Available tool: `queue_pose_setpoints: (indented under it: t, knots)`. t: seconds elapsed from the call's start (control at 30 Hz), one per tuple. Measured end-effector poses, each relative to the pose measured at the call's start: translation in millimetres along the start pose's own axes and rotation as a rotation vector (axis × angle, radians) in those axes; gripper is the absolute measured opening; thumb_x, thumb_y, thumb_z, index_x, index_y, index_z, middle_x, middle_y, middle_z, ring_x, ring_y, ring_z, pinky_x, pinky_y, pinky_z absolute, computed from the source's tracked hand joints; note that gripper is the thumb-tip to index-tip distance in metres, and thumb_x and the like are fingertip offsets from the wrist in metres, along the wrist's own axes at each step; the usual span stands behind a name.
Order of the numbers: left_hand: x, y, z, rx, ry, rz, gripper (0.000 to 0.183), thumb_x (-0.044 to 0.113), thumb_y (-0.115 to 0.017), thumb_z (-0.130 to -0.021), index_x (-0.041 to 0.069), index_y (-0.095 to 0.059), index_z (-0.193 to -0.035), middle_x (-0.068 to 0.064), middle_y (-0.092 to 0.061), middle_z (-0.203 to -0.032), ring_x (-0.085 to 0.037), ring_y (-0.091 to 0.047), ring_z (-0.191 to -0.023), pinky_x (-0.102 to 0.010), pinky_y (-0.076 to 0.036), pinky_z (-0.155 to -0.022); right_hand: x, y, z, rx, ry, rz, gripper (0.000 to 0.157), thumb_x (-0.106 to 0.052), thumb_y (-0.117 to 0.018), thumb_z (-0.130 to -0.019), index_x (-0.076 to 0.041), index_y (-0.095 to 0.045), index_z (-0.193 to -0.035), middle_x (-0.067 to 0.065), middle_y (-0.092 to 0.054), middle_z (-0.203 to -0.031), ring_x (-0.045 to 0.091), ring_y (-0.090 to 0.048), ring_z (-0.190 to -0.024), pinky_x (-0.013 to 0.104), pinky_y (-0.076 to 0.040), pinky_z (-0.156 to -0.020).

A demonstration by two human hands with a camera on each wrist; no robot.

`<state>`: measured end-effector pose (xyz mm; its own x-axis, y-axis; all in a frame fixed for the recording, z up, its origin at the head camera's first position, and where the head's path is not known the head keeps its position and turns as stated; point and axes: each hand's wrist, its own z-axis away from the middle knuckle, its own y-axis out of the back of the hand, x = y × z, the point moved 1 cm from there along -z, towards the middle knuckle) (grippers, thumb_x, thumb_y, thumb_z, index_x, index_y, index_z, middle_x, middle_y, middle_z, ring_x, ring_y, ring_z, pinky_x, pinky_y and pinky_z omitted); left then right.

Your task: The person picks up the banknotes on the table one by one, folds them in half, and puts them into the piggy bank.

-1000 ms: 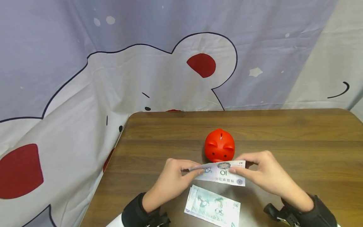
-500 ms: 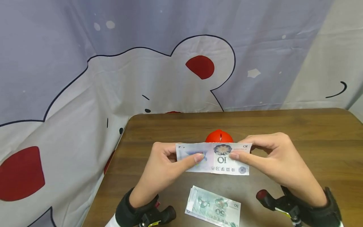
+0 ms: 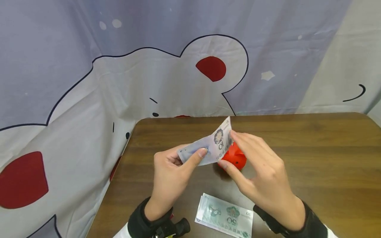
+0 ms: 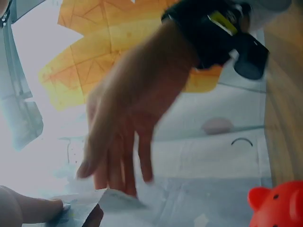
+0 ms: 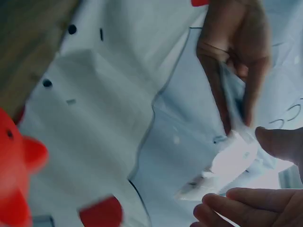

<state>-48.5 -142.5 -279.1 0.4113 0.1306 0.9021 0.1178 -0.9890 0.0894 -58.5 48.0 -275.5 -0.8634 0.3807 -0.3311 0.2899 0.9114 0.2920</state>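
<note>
Between thumb and fingers my left hand (image 3: 171, 175) pinches one end of a pale purple banknote (image 3: 216, 150) marked 10, held up above the table and tilted. My right hand (image 3: 265, 175) is at the note's other end, fingers straight and thumb apart, fingertips right at its edge. The right wrist view has the note (image 5: 232, 158) bent and bright between the two hands. Behind the right hand, a red piggy bank (image 3: 237, 158) with a pig's ears and eyes is partly hidden. Closer to me lies a small stack of banknotes (image 3: 226, 216), a green 50 on top.
All this is on a brown wood-grain table (image 3: 327, 158). A printed cloth (image 3: 143, 79) hangs behind its far edge and down its left side. Each wrist wears a black strap, and a small camera (image 3: 181, 226) shows at the left one.
The 10 note was gripped flat by both hands; now its right end is turned upward and the right hand's grip has loosened. Both hands rose from nearer the table. The stack stayed put.
</note>
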Motion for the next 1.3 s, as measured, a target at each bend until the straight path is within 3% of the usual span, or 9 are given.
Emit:
queue_pose_setpoints:
  t: [0.13,0.27,0.37,0.47,0.53,0.7,0.83,1.07,1.3]
  knots:
    - [-0.3,-4.3,4.5,-0.068,-0.012,0.018,0.012,0.006,-0.078,-0.083,0.0,-0.078,-0.093,-0.019,-0.077,-0.077,-0.004,-0.051,-0.054,-0.015,-0.047,-0.049,2.0,-4.6,7.8,-0.114,-0.11,-0.085,0.057,-0.044,-0.066,-0.091,0.004,-0.068,-0.12,0.018,-0.075,-0.105,0.022,-0.069,-0.102,0.012,-0.047,-0.1]
    - [-2.3,-8.1,8.2,-0.129,-0.042,0.03,0.013,0.004,-0.078,-0.082,-0.002,-0.078,-0.093,-0.02,-0.076,-0.077,-0.003,-0.051,-0.055,-0.014,-0.048,-0.05,3.7,-6.0,14.6,-0.145,-0.188,-0.293,0.038,-0.023,-0.076,-0.087,0.003,-0.071,-0.114,0.013,-0.078,-0.09,0.008,-0.073,-0.084,0.013,-0.056,-0.077]
    - [-3.4,-9.7,9.4,-0.128,-0.164,-0.023,0.013,0.003,-0.081,-0.079,-0.003,-0.078,-0.09,-0.019,-0.077,-0.077,-0.004,-0.053,-0.055,-0.014,-0.051,-0.051,4.4,-5.4,15.8,-0.164,-0.236,-0.411,0.024,0.0,-0.077,-0.081,0.001,-0.075,-0.106,0.01,-0.078,-0.079,0.003,-0.071,-0.067,0.014,-0.056,-0.059]
    - [-2.7,-9.8,8.7,-0.076,-0.298,-0.13,0.017,0.004,-0.085,-0.074,0.001,-0.078,-0.089,-0.014,-0.078,-0.079,-0.008,-0.06,-0.059,-0.017,-0.054,-0.054,4.9,-3.2,14.4,-0.167,-0.257,-0.426,0.022,0.008,-0.075,-0.08,-0.001,-0.077,-0.1,0.009,-0.079,-0.08,0.002,-0.069,-0.063,0.014,-0.055,-0.055]
    - [-1.3,-8.8,6.9,-0.05,-0.322,-0.167,0.028,0.006,-0.087,-0.072,0.004,-0.075,-0.098,-0.012,-0.077,-0.087,-0.013,-0.066,-0.068,-0.021,-0.057,-0.059,5.7,-0.8,13.1,-0.159,-0.278,-0.442,0.021,0.011,-0.074,-0.08,0.001,-0.077,-0.098,0.006,-0.079,-0.083,0.001,-0.068,-0.063,0.014,-0.055,-0.055]
    - [1.5,-3.3,3.2,-0.108,-0.104,-0.014,0.048,0.001,-0.083,-0.075,0.006,-0.067,-0.12,-0.016,-0.073,-0.107,-0.017,-0.072,-0.089,-0.031,-0.063,-0.074,6.2,6.8,10.8,-0.194,-0.426,-0.505,0.021,0.017,-0.069,-0.081,0.002,-0.077,-0.094,-0.009,-0.077,-0.087,0.003,-0.069,-0.063,0.017,-0.058,-0.055]
    - [0.7,-0.5,3.2,-0.131,0.043,0.099,0.024,-0.001,-0.08,-0.079,-0.002,-0.074,-0.102,-0.025,-0.075,-0.095,-0.011,-0.073,-0.076,-0.033,-0.064,-0.067,6.4,11.8,7.7,-0.213,-0.542,-0.542,0.021,0.017,-0.069,-0.081,0.005,-0.074,-0.097,-0.013,-0.077,-0.089,0.006,-0.072,-0.066,0.023,-0.061,-0.056]
    - [1.2,-1.2,4.0,-0.15,0.096,0.088,0.014,0.001,-0.081,-0.078,-0.006,-0.075,-0.089,-0.026,-0.076,-0.088,-0.012,-0.074,-0.071,-0.035,-0.064,-0.065,12.1,18.9,3.9,-0.071,-0.539,-0.642,0.016,0.021,-0.067,-0.08,0.011,-0.07,-0.093,0.001,-0.075,-0.084,0.013,-0.068,-0.068,0.021,-0.06,-0.063]
    - [7.3,1.0,6.2,-0.124,0.088,0.012,0.012,0.005,-0.082,-0.078,-0.002,-0.078,-0.087,-0.02,-0.078,-0.084,-0.011,-0.074,-0.069,-0.032,-0.064,-0.062,14.9,22.6,2.8,-0.101,-0.554,-0.599,0.016,0.019,-0.071,-0.079,0.009,-0.072,-0.092,0.001,-0.076,-0.081,0.014,-0.069,-0.062,0.022,-0.059,-0.059]
